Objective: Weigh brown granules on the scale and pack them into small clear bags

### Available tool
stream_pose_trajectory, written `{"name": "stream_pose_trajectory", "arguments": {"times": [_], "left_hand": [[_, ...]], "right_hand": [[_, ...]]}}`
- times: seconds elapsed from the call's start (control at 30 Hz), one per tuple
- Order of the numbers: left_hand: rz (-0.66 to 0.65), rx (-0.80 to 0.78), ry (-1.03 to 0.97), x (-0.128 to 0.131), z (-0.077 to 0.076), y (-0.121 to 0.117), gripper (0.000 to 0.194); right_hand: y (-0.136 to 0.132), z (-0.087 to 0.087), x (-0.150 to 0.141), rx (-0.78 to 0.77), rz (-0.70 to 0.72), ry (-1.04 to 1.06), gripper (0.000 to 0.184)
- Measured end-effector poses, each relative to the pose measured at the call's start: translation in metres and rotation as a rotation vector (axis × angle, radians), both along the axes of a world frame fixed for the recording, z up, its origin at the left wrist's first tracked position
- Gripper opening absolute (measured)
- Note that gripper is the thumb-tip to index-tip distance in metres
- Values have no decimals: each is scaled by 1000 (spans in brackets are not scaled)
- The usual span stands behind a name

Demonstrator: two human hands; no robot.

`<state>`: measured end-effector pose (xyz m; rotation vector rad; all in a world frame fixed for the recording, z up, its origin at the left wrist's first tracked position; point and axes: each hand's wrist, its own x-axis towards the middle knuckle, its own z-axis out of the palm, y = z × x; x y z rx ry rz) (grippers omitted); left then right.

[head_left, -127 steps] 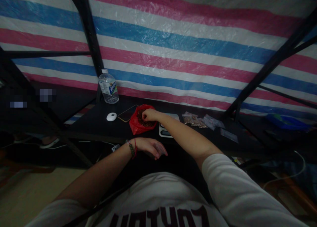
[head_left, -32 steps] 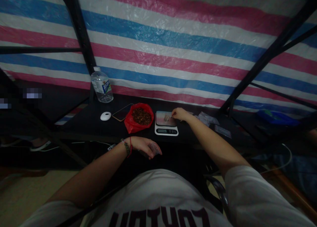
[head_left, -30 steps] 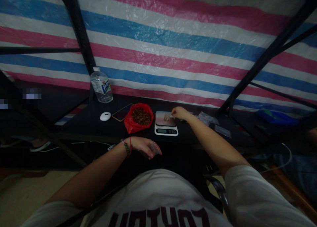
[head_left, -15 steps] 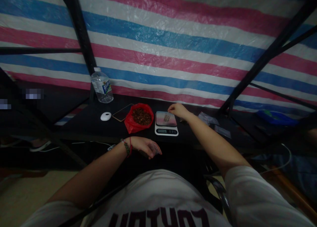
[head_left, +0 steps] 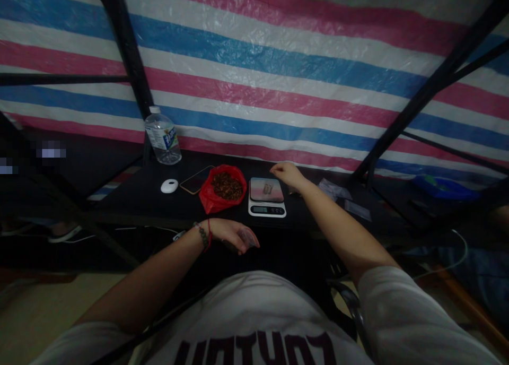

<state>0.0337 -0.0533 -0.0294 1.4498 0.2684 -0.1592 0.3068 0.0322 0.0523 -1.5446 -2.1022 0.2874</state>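
My left hand (head_left: 234, 234) is closed around a small clear plastic bag (head_left: 249, 239), just in front of the table's edge. My right hand (head_left: 287, 173) hovers by the back right corner of a white kitchen scale (head_left: 267, 210), fingertips pinched together. Whatever they hold, if anything, is too small to make out. On the scale's shiny plate (head_left: 257, 189) is a small pale patch, either little pieces or a reflection. Left of the scale, a red plastic bag (head_left: 205, 198) lies open, full of brown dried bits (head_left: 227, 187).
A phone-like flat object (head_left: 194, 181), a white mouse (head_left: 169, 185) and a clear plastic bottle (head_left: 163, 137) stand to the left. More clear bags (head_left: 334, 189) lie on the right of the black table (head_left: 131, 203). Dark metal posts (head_left: 137, 84) frame the striped sheet behind.
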Motion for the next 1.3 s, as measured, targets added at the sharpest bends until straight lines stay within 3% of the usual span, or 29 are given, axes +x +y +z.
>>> {"name": "stream_pose_trajectory", "arguments": {"times": [0.2, 0.4, 0.6, 0.7, 0.83, 1.03, 1.13, 1.3], "left_hand": [[10, 12, 27, 1, 3, -1, 53], [82, 21, -26, 2, 6, -3, 53], [271, -25, -162, 4, 6, -5, 45], [394, -87, -224, 6, 3, -8, 40], [493, -142, -344, 10, 2, -12, 41], [612, -179, -497, 15, 1, -14, 44], [586, -162, -497, 15, 0, -12, 41], [476, -167, -430, 13, 2, -11, 38]], "right_hand": [[-17, 7, -7, 123, -52, 106, 32], [-38, 6, -27, 211, 30, 315, 44], [-62, 12, -48, 118, 129, 389, 34], [-62, 19, -67, 20, 245, 258, 29], [-44, 20, -102, -27, 380, 53, 27], [-5, -3, -147, -187, 497, -375, 34], [2, -11, -158, -255, 479, -546, 34], [0, -9, -163, -312, 407, -669, 34]]}}
